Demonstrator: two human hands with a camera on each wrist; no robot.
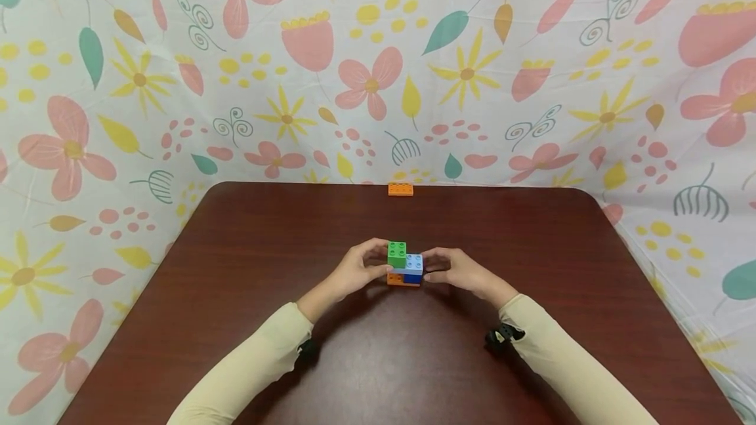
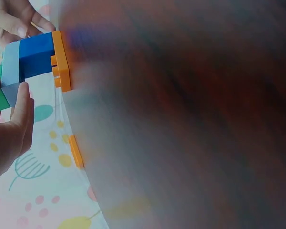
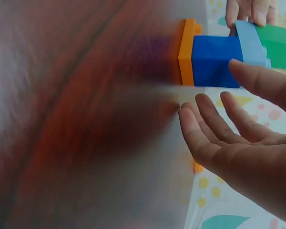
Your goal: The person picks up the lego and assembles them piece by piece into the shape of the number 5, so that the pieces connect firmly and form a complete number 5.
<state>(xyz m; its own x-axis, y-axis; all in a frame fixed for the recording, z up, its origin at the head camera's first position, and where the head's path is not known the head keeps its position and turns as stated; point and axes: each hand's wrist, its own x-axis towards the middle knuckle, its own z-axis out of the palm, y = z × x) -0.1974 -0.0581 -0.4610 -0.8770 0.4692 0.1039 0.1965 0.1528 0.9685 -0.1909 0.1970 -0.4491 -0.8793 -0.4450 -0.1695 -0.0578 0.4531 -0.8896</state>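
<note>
A small stack of toy building bricks stands mid-table. Its base is an orange plate (image 1: 395,279) with a dark blue brick (image 3: 216,61) on its right part. Across the blue brick lies a light blue brick (image 1: 415,263), which overhangs to the left. On that overhang sits a green brick (image 1: 397,255). My left hand (image 1: 358,269) pinches the stack from the left at the green and light blue bricks, thumb in front. My right hand (image 1: 459,272) is at the right side, fingers spread and loosely bent, its thumb tip close by the dark blue brick.
Another orange brick (image 1: 400,189) lies at the far edge of the brown table (image 1: 283,222). Behind that edge hangs a flower-patterned cloth (image 1: 366,130). A dark strap (image 1: 503,336) shows at the right wrist.
</note>
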